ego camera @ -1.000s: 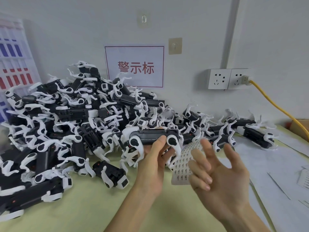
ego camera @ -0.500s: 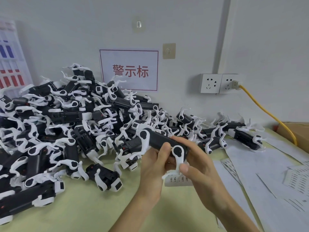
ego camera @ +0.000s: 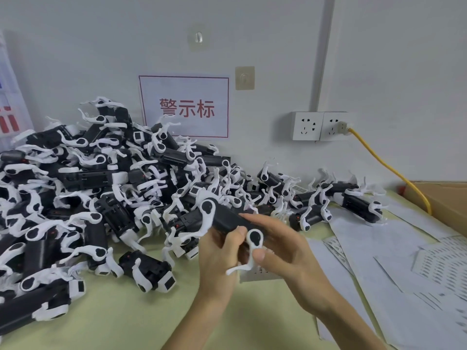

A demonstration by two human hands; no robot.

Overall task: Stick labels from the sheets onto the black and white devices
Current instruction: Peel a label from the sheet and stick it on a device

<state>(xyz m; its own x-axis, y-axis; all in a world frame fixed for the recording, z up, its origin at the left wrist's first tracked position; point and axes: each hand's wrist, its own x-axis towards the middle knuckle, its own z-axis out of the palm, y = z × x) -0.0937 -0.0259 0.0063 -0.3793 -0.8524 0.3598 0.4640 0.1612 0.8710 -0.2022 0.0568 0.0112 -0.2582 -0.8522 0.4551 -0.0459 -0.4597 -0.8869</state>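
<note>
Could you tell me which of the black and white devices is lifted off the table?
The device held between the left hand and right hand, in front of the pile; all others lie on the table.

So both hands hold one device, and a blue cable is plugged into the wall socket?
Not blue: the head view shows a yellow cable plugged into the wall socket. The left hand and right hand do hold one device.
</note>
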